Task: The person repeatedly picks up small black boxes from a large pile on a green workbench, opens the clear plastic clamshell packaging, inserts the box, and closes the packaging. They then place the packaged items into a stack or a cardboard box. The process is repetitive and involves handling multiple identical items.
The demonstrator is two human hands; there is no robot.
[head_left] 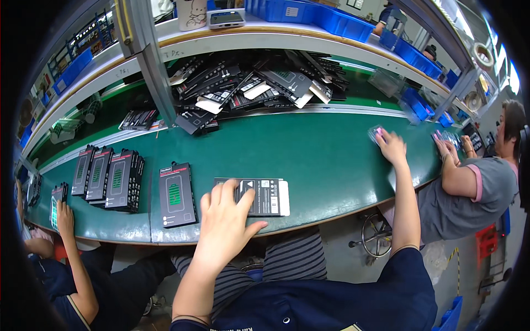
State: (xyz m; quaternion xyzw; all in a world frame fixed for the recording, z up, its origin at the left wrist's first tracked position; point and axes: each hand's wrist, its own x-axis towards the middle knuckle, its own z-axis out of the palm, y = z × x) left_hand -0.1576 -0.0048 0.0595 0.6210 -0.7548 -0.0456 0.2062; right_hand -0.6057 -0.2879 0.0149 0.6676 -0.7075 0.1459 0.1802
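Note:
My left hand [222, 212] rests on a flat black cardboard box [265, 198], its fingers spread and the thumb off to the side. That box lies across the green table with a white end flap out at its right end. Farther right, my right hand [393, 148] reaches out with its fingers closed on a small clear plastic pack [377, 134] showing some pink. Part of the pack is hidden under the fingers. To the left of my left hand lies another black box [176, 196], printed with a phone outline and a green battery picture.
Stacks of similar black boxes [122, 179] stand on the left. A heap of loose boxes [259, 83] fills the back below a shelf [276, 36] carrying blue bins [342, 25]. A metal post [149, 60] rises at back left. Co-workers sit on both sides.

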